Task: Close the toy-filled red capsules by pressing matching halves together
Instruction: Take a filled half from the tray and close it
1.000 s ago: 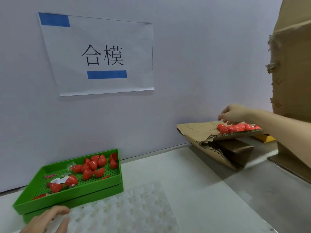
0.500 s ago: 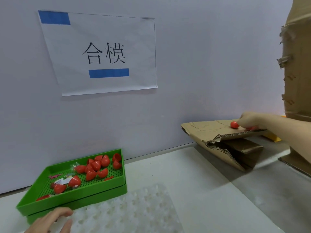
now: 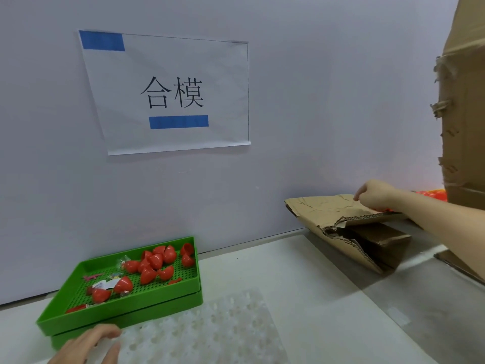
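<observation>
Our right hand [image 3: 374, 194] reaches over the torn cardboard flap [image 3: 325, 207], fingers curled down — whether they pinch anything we cannot tell, a sliver of red beneath the palm is all we see. Our left hand [image 3: 88, 346], cut off at the frame's edge, rests relaxed on the clear blister tray [image 3: 210, 329]. Just beyond it — red capsule halves [image 3: 154, 261] scattered in the green tray [image 3: 118, 315].

Right hand [image 3: 374, 194] reaches far forward, fingers curled downward; left hand [image 3: 89, 346] lies flat, fingers relaxed.
</observation>
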`<state>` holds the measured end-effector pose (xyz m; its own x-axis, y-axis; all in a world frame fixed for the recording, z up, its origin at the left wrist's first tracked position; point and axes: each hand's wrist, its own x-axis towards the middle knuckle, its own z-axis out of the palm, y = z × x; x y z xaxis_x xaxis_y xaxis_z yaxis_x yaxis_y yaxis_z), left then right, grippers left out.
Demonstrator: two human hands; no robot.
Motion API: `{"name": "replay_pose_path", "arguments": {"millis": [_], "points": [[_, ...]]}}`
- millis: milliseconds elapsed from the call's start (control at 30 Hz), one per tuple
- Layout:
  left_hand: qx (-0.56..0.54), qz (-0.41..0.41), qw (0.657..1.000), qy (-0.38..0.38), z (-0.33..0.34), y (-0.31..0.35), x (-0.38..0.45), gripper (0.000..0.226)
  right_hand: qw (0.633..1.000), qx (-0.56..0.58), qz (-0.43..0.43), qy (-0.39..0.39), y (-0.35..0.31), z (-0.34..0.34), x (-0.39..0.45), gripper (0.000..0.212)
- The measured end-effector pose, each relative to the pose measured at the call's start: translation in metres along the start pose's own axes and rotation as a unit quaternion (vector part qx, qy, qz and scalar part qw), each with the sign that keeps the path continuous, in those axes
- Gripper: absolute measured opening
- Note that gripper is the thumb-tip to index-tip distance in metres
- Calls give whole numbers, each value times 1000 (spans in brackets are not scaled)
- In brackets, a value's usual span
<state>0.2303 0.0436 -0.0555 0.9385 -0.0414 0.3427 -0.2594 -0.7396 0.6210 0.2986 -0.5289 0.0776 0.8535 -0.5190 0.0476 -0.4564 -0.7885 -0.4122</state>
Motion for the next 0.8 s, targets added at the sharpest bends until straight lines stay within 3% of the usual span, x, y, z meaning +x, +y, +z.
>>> {"name": "replay_pose_path", "arguments": {"millis": [67,200,333,400,467,533,667,800], "points": [[22,7,1000,15,-1,4,0,77,998,24,-21,47,-4,2,-4,35],[6,15,1000,-10,-6,9,-6,42,973,97,-141,157,-46,-1,-26,33],[-4,0,1000,-31,-11,7,-11,22,895,191,-301,269,-106,3,-89,35],[-15,-2,999,-30,-12,3,-12,18,851,236,-371,287,-131,11,-130,36],[-24,0,999,-25,-13,2,-12,16,822,265,-423,274,-149,25,-170,36],[-32,-3,999,-27,-13,3,-10,12,816,291,-446,222,-156,46,-201,33],[-83,-21,996,-16,-17,4,-11,10,871,293,-393,20,-154,113,-235,38],[-81,-20,996,-35,-25,5,-10,11,898,312,-308,-26,-126,153,-237,35]]}}
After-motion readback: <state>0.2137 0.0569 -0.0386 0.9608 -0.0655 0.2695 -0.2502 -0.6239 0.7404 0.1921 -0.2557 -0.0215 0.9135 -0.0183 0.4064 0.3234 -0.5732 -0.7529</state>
